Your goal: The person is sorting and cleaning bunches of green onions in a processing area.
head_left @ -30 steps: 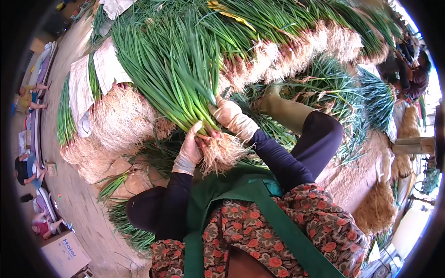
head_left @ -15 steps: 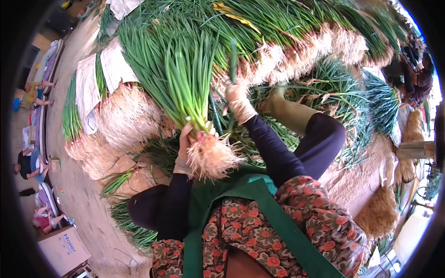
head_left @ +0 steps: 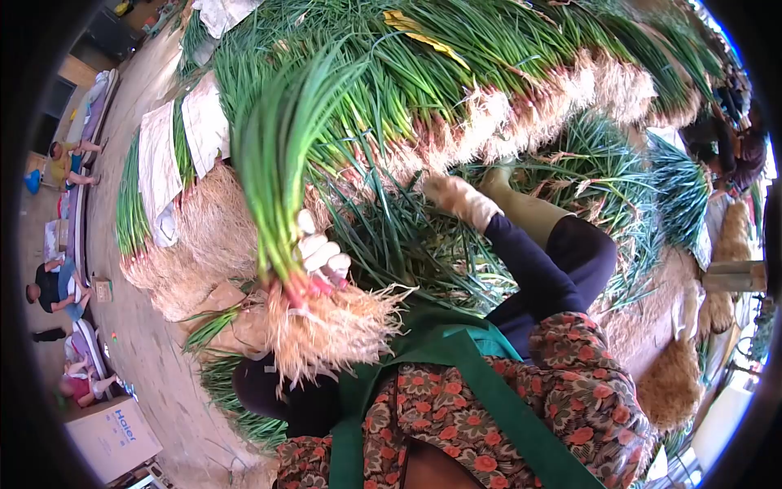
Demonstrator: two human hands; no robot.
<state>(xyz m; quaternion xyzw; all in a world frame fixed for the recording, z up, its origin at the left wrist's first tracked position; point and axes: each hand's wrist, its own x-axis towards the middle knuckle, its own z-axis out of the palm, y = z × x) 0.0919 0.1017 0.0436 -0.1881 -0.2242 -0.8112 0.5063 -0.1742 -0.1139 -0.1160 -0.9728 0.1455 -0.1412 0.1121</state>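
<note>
My left hand (head_left: pixel 319 257), in a pale glove, grips a thick bunch of green onions (head_left: pixel 277 171) just above its pale tangled roots (head_left: pixel 326 326). The leaves stand up and away from me, blurred by motion. My right hand (head_left: pixel 456 197), also gloved, reaches out over loose green onions (head_left: pixel 407 244) lying on the ground, fingers apart, close to the rooted ends of a long stacked row of bunches (head_left: pixel 505 98). I wear a green apron over a flowered garment, with dark sleeves.
More bundled onions with root masses (head_left: pixel 204 220) lie at the left beside white sacks (head_left: pixel 159 163). My boot (head_left: pixel 521 208) rests among leaves. People sit at the far left (head_left: pixel 49 289) and another person is at the upper right (head_left: pixel 733 138). A cardboard box (head_left: pixel 114 432) stands at the lower left.
My left hand has swung the bunch to the left and lifted it. My right hand let go of the bunch and moved out to the right toward the loose onions.
</note>
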